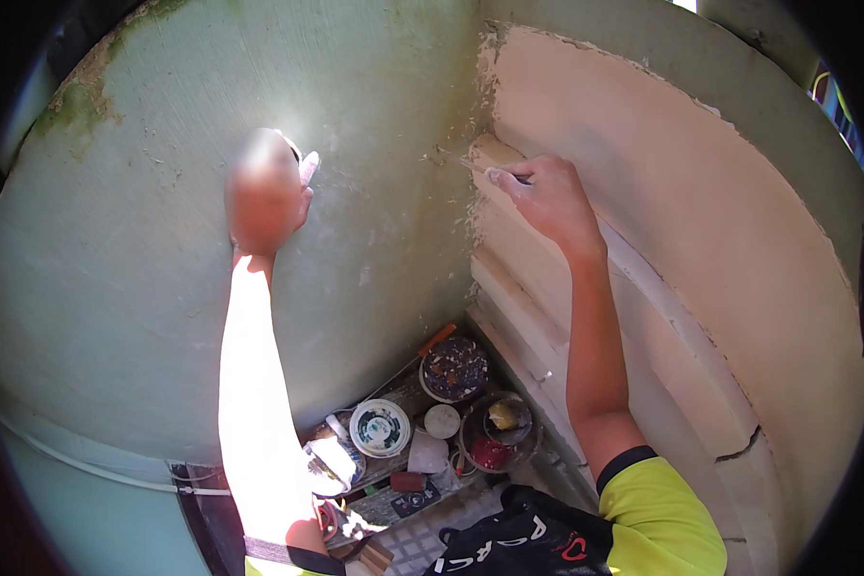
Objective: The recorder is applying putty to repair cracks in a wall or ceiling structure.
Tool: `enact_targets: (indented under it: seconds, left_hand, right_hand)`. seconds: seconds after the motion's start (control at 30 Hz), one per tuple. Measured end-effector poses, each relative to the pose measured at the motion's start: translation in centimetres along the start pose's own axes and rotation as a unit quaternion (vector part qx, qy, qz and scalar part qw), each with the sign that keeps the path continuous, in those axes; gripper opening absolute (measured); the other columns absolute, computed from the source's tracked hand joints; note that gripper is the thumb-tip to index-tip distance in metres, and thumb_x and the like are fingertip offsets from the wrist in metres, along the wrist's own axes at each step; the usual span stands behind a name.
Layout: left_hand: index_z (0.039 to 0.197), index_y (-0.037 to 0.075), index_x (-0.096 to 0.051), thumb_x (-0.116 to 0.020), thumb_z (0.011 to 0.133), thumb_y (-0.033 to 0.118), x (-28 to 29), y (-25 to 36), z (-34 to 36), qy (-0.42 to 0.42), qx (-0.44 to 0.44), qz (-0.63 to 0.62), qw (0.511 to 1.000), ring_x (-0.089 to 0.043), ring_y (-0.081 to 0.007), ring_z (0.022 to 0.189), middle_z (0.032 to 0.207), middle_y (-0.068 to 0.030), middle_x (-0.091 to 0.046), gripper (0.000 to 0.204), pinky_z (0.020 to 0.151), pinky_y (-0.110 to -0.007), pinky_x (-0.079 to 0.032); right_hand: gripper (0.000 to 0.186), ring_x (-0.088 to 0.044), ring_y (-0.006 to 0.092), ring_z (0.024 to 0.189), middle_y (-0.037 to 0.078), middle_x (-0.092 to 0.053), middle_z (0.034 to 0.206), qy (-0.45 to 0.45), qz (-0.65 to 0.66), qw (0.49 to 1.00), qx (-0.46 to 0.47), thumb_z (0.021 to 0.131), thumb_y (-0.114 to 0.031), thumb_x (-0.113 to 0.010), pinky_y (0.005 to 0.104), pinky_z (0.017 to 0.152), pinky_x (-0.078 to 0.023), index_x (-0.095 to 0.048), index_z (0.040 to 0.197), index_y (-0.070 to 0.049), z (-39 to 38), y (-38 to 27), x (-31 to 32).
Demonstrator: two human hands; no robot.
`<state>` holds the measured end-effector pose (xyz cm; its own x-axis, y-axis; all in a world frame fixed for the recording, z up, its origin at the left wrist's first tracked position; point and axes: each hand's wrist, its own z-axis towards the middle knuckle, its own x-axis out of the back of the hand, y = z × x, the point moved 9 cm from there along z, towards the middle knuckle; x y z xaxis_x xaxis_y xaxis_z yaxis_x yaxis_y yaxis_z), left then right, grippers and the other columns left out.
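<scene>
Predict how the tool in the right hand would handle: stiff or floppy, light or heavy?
The tool is probably light, being slim and held in the fingers. It seems fairly stiff, jutting past them without visible droop. Its narrow end might flex if pressed.

One close, head-worn fisheye view, downward toward a wall corner (472,230)

A slim, dark-handled tool (476,168) slants up to the left. Its thin tip points toward the green wall (374,230).
</scene>
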<state>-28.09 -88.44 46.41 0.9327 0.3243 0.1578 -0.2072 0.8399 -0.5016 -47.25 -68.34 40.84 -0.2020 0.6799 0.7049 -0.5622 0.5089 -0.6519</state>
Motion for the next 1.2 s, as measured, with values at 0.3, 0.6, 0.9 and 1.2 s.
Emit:
enact_targets:
  seconds: [0.3, 0.6, 0.9, 1.2]
  left_hand:
    - [0.094, 0.018, -0.06, -0.066, 0.062, 0.013, -2.9, -1.5, -2.3, -0.102, 0.007, 0.003, 0.995, -0.057, -0.0321, 0.074, 0.092, -0.0158, -0.05, 0.033, 0.059, -0.044, -0.048]
    - [0.122, 0.02, -0.061, -0.067, 0.07, 0.006, -3.3, -0.8, -2.7, -0.045, -0.043, -0.018, 0.998, -0.061, -0.0347, 0.083, 0.122, -0.0278, -0.052, 0.054, 0.07, -0.043, -0.053]
    - [0.122, 0.02, -0.059, -0.065, 0.071, 0.01, -3.8, -1.7, -4.6, -0.054, -0.031, 0.009, 0.998, -0.059, -0.0364, 0.087, 0.112, -0.0248, -0.053, 0.052, 0.072, -0.048, -0.051]
    - [0.122, 0.015, -0.054, -0.064, 0.074, 0.019, -4.0, -1.2, -2.9, -0.016, 0.009, -0.036, 0.999, -0.056, -0.0465, 0.097, 0.104, -0.0233, -0.056, 0.05, 0.077, -0.06, -0.049]
  right_hand:
    - [0.024, -0.068, 0.0372, 0.075, 0.022, -0.064, 0.075, 0.123, 0.106, 0.987, 0.01, 0.094, -0.019, -0.057, 0.0449, 0.07, -0.052, -0.07, 0.097, 0.001, -1.4, 0.5, 1.1]
    - [0.029, -0.069, 0.037, 0.069, 0.022, -0.065, 0.085, 0.365, 0.004, 0.928, 0.068, 0.096, -0.019, -0.057, 0.0451, 0.063, -0.056, -0.066, 0.121, -0.005, 3.1, -2.0, -0.7]
    - [0.03, -0.069, 0.0332, 0.08, 0.017, -0.066, 0.095, 0.399, 0.089, 0.913, 0.013, 0.097, -0.019, -0.059, 0.0451, 0.066, -0.055, -0.065, 0.125, -0.008, 3.3, -0.8, -3.4]
    - [0.033, -0.067, 0.0326, 0.078, 0.017, -0.064, 0.091, 0.429, 0.113, 0.895, 0.04, 0.097, -0.016, -0.059, 0.0451, 0.067, -0.054, -0.063, 0.129, -0.009, 3.4, 1.2, -4.6]
